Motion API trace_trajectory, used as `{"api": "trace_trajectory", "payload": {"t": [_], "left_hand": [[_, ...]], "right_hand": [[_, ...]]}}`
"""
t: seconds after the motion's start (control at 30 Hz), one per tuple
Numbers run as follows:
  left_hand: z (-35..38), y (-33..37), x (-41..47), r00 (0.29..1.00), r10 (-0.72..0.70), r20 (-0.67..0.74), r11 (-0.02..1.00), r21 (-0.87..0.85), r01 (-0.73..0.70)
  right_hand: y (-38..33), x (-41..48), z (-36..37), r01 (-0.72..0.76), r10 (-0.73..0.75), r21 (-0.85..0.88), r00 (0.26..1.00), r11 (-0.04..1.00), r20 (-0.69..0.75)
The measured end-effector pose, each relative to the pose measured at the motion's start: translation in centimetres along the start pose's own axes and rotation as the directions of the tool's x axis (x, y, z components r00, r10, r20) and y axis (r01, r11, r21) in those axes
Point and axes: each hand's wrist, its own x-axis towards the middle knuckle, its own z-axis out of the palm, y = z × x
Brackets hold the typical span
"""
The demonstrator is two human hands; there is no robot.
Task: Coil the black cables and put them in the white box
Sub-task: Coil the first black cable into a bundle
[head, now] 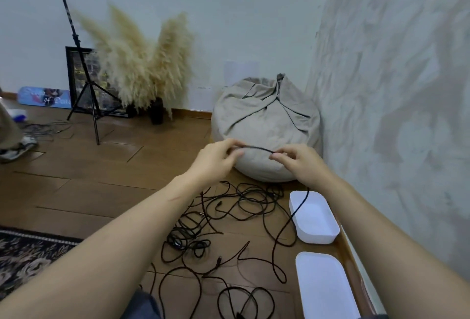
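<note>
A black cable (256,149) is stretched in a short arc between my two raised hands. My left hand (216,159) pinches one end of it with curled fingers. My right hand (297,163) pinches it further along, and the rest hangs down from that hand across the open white box (328,232) to the floor. Several more black cables (229,217) lie tangled on the wooden floor below my arms. A white lid (323,283) lies flat just in front of the box.
A beige bean bag (267,125) sits in the corner behind my hands, against the right wall. A black light-stand tripod (89,100), pampas grass in dark vases (142,64) and a framed picture stand at the back left. A patterned rug (30,255) covers the near left floor.
</note>
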Motion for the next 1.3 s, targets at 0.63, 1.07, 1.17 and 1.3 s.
{"api": "trace_trajectory", "payload": {"t": [0.63,1.07,1.17,1.3], "left_hand": [[-1.3,-1.2,-0.5,0.972,-0.113,-0.204,0.962,0.224,0.159],[-1.6,-1.9,-0.2,0.930,-0.200,-0.308,0.940,0.209,0.271],[-1.0,-0.5,-0.5,0.995,-0.030,-0.099,0.996,0.085,0.039],[0.8,2.1,-0.5,0.984,0.173,0.033,0.976,0.125,-0.176]], "right_hand": [[-2.2,0.1,0.4,0.017,-0.017,-0.018,1.000,1.000,-0.006],[-1.0,-0.6,-0.4,-0.030,0.030,-0.012,0.999,0.999,0.013],[-0.8,-0.7,-0.4,-0.017,0.017,0.014,1.000,1.000,-0.002],[-2.4,-0.2,0.8,0.045,-0.044,-0.020,0.998,0.999,0.051]]}}
